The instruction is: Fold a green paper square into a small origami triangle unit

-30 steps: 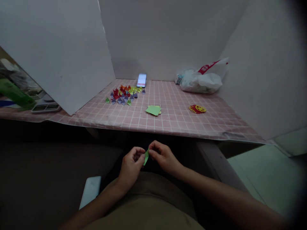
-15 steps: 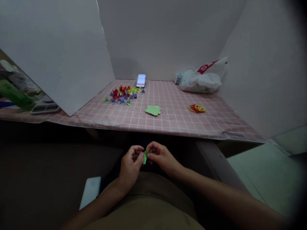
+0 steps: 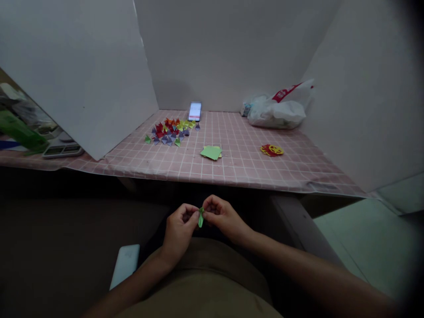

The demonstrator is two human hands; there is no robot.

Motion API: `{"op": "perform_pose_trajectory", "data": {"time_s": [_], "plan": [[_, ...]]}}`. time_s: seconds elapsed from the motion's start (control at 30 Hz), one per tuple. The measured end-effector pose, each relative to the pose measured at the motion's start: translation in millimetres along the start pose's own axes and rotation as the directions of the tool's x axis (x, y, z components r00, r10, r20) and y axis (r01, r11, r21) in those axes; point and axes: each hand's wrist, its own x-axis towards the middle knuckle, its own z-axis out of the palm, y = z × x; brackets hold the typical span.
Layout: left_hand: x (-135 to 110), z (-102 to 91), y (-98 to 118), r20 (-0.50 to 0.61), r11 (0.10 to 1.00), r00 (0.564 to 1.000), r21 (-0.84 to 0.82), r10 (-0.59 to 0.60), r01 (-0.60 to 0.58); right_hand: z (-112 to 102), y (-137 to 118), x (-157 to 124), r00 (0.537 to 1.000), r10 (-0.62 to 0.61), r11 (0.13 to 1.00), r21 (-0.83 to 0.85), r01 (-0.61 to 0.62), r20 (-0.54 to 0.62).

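Below the table's front edge, over my lap, my left hand (image 3: 179, 229) and my right hand (image 3: 221, 217) pinch a small folded piece of green paper (image 3: 200, 217) between their fingertips. Both hands have their fingers curled in. On the pink checked tablecloth (image 3: 245, 170) lies a small stack of green and yellow paper squares (image 3: 212, 152). Further back on the left sits a cluster of several small folded paper pieces (image 3: 170, 130) in red, purple, yellow and green.
A lit phone (image 3: 195, 111) leans against the back wall. A white plastic bag (image 3: 278, 111) lies at the back right, with red and yellow paper cutouts (image 3: 272, 150) in front of it. White panels enclose the table. A scale (image 3: 62, 149) sits at the far left. A white object (image 3: 125, 264) rests beside my left leg.
The green paper has narrowed into a tighter fold between my fingertips. My hands have stayed in about the same place over my lap.
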Motion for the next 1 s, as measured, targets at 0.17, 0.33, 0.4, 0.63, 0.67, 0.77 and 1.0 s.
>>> {"op": "perform_pose_trajectory", "data": {"time_s": [0.17, 0.33, 0.4, 0.63, 0.67, 0.77, 1.0], "plan": [[2.5, 0.1, -3.8, 0.026, 0.998, 0.999, -0.063, -0.025, 0.026, -0.5, -1.3, 0.0, 1.000, -0.007, 1.000, -0.019, 0.007, 0.004], [3.8, 0.7, -4.6, 0.049, 0.992, 0.998, -0.112, -0.047, 0.053, -0.4, -2.0, 0.0, 0.999, -0.029, 0.996, -0.082, 0.027, -0.016], [3.5, 1.0, -3.7, 0.049, 0.991, 0.997, -0.123, -0.053, 0.059, -0.4, -1.8, -0.3, 1.000, -0.016, 0.997, -0.077, 0.014, -0.019], [2.3, -0.1, -2.7, 0.046, 0.990, 0.999, -0.137, -0.029, 0.035, -0.9, -3.0, -1.2, 0.999, 0.048, 0.999, 0.002, -0.048, -0.003], [2.1, -0.3, -2.3, 0.046, 0.990, 0.999, -0.136, -0.029, 0.035, -0.8, -3.4, -1.2, 0.999, 0.049, 0.999, -0.002, -0.049, -0.008], [1.4, -0.4, -0.6, 0.040, 0.992, 0.999, -0.121, -0.027, 0.032, -0.3, -4.4, -1.4, 0.999, 0.048, 0.999, -0.009, -0.048, -0.014], [0.2, 0.5, 0.6, 0.004, 0.998, 1.000, -0.060, -0.003, 0.003, 0.0, -7.5, -3.4, 0.998, -0.051, 0.990, -0.137, 0.047, -0.027]]}}
